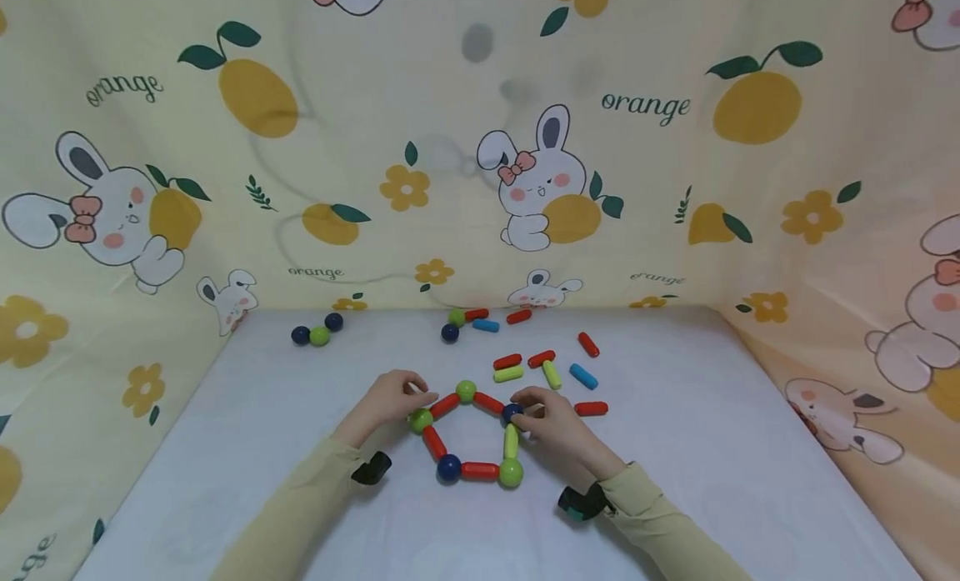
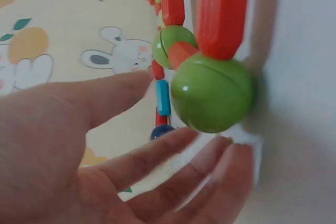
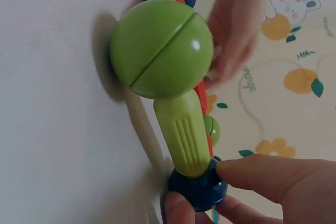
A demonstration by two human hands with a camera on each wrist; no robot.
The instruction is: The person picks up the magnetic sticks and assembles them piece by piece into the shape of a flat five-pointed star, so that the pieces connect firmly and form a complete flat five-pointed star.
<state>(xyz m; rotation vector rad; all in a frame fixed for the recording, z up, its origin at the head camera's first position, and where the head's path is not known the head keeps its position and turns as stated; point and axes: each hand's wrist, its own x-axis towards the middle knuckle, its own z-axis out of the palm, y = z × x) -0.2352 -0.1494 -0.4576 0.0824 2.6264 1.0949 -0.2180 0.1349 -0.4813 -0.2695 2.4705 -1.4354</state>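
A five-sided ring of balls and rods lies on the table. Its rods are red, such as the bottom red rod (image 1: 480,471), apart from one yellow-green rod (image 1: 512,442) on the right side. My right hand (image 1: 557,423) pinches the dark blue ball (image 3: 199,186) at the ring's right corner between thumb and fingers. Beside the left corner's green ball (image 2: 212,93) is my left hand (image 1: 392,400), its fingers spread and loosely bent, fingertips right at the ball. Another green ball (image 1: 466,391) forms the top corner; a dark blue ball (image 1: 449,468) and a green ball (image 1: 511,473) form the lower corners.
Loose rods lie behind and right of the ring, including a blue rod (image 1: 583,376) and a red rod (image 1: 592,408). Balls, among them a green ball (image 1: 319,336), sit at the back left. A patterned cloth (image 1: 405,106) hangs behind the white table (image 1: 225,448).
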